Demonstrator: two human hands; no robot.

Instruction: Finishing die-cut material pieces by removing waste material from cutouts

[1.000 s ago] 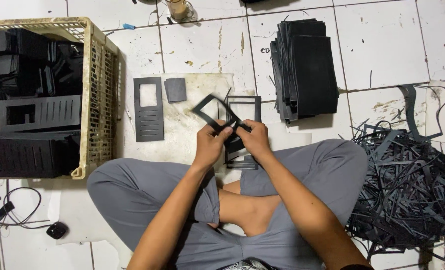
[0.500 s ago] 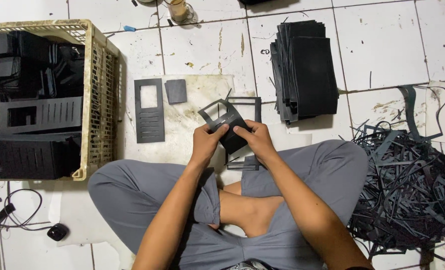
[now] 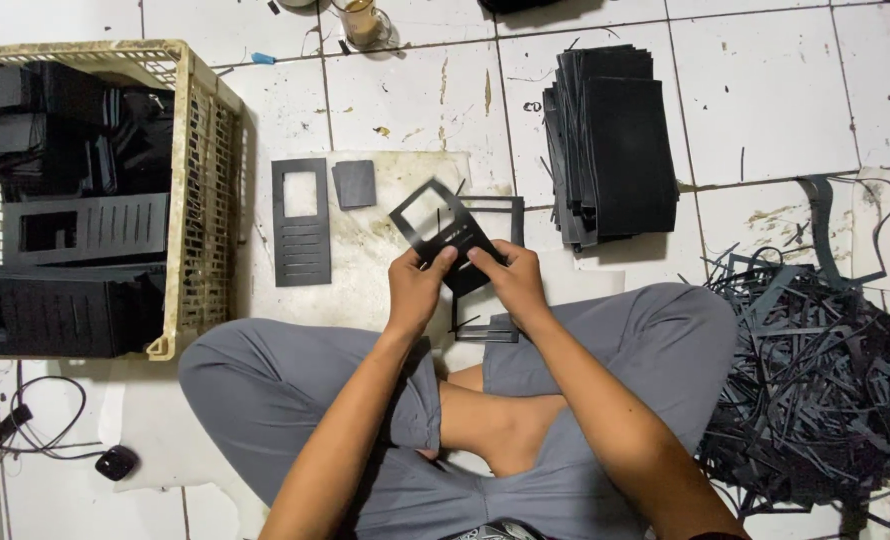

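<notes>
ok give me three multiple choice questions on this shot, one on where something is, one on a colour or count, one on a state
1. Where does the stack of black sheets lie?
A. inside the crate
B. on the floor tiles beyond the person's right knee
C. on the person's lap

2. What colour is the crate?
A. pale yellow
B. blue
C. red

3. How is the cut black panel held?
A. lying flat on the floor, untouched
B. in the left hand alone
C. in both hands, lifted off the floor

Answers:
1. B: the stack rests on the white tiles at upper right, apart from the crate.
2. A: its slatted wall is pale yellow.
3. C: the left hand and the right hand both grip its lower edge, tilted above the board.
</notes>
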